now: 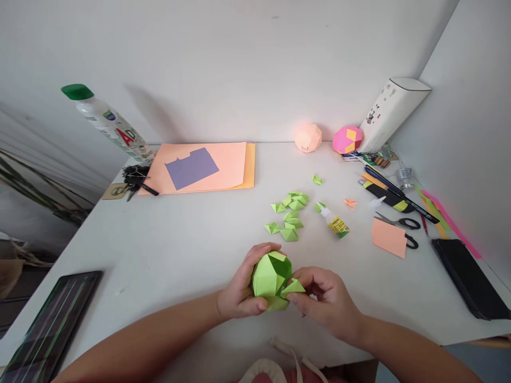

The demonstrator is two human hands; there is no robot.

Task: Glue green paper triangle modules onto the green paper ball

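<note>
My left hand (pixel 248 290) cups a hollow, many-sided ball of folded green paper (pixel 265 277), with the thumb along its lower left side. An opening shows on the ball's upper right. At the ball's right edge, my right hand (pixel 325 298) pinches a small folded green paper piece (pixel 294 288) between thumb and fingers. Whether that piece is joined to the ball I cannot tell. Beyond the hands lie several loose folded green paper pieces (pixel 289 234). A small glue bottle (pixel 335 221) with a white nozzle rests on its side to their right.
Scissors (pixel 409 223) lie partly under an orange paper slip (pixel 389 238), near a cutter knife (pixel 387 196) and a black phone-like case (pixel 471 276). Two paper balls (pixel 308 138) stand at the wall. Paper sheets (pixel 231 165), a spray can (pixel 115 127) and a tablet (pixel 59 324) are leftward.
</note>
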